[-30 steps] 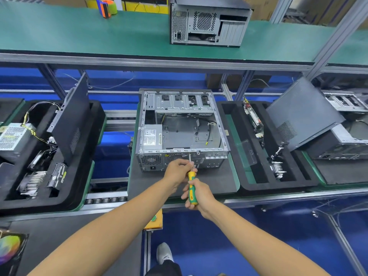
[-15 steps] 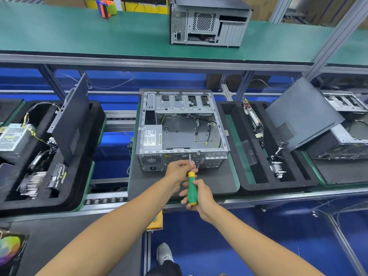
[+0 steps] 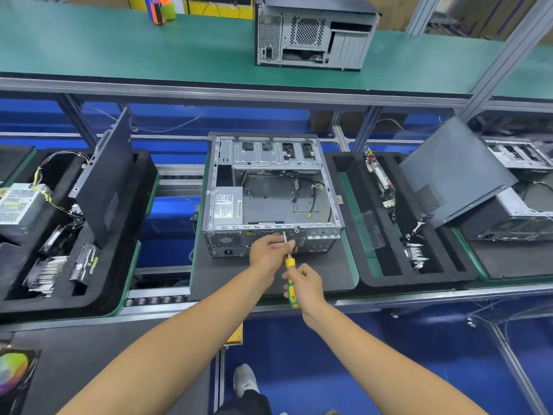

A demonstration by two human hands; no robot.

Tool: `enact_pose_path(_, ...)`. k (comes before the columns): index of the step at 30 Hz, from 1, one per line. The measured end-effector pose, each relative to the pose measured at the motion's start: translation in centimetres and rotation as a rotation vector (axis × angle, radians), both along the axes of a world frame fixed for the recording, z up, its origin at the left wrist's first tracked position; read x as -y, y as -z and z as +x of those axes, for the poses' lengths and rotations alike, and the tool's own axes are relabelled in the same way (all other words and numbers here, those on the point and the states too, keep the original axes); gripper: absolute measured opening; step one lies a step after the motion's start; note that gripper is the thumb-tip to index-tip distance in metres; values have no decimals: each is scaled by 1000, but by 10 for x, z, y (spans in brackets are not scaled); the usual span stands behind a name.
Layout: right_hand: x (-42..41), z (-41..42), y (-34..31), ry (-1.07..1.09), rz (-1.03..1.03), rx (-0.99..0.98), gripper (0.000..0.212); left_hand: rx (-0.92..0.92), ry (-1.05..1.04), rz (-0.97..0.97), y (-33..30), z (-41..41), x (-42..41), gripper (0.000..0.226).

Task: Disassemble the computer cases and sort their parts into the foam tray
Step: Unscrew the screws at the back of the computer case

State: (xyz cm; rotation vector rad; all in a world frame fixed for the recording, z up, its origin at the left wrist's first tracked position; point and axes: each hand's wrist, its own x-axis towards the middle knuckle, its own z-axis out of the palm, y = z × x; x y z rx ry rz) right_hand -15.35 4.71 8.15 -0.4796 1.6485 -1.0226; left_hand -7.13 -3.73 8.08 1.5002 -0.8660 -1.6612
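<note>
An open grey computer case (image 3: 270, 193) lies on a dark mat in front of me, its rear panel facing me and a power supply (image 3: 227, 205) inside at the left. My right hand (image 3: 305, 287) grips the green-and-yellow handle of a screwdriver (image 3: 289, 277). Its tip meets the case's rear top edge. My left hand (image 3: 267, 253) pinches the metal shaft just below the tip. A black foam tray (image 3: 371, 283) sits to the right of the case, holding a circuit board (image 3: 380, 178), a heatsink and a leaning side panel (image 3: 452, 172).
Another foam tray (image 3: 125, 265) at the left holds a power supply, drives, a heatsink and an upright side panel. A closed case (image 3: 314, 34) stands on the green upper shelf. A further open case (image 3: 517, 205) lies at the far right. Metal frame posts rise behind.
My right hand has shifted slightly on the screwdriver handle, which has tilted a little. My left hand and the case have stayed where they were.
</note>
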Motion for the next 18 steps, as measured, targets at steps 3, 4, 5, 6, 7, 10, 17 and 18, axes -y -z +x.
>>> enact_pose_path(3,0,-1,-7,-77,118,108,20,-36,-10,22,-1,0,4,31)
enact_pose_path(4,-1,-1,-8,-97,152,190,25,-38,-9,28,-2,0,4,29)
enact_pose_path(5,-3,0,-8,-105,166,269,32,-37,-7,34,-2,1,4,28)
enact_pose_path(6,-5,0,-7,-99,163,332,37,-38,-5,40,-3,1,5,26)
enact_pose_path(7,-6,0,-5,-85,151,378,40,-42,-3,47,-3,2,5,24)
enact_pose_path(10,-6,0,-2,-48,118,428,41,-73,4,65,-4,4,6,16)
enact_pose_path(17,-1,-4,2,-1,80,218,28,-189,2,106,-3,5,4,15)
enact_pose_path(18,0,-4,2,17,68,192,25,-207,6,109,-3,5,3,18)
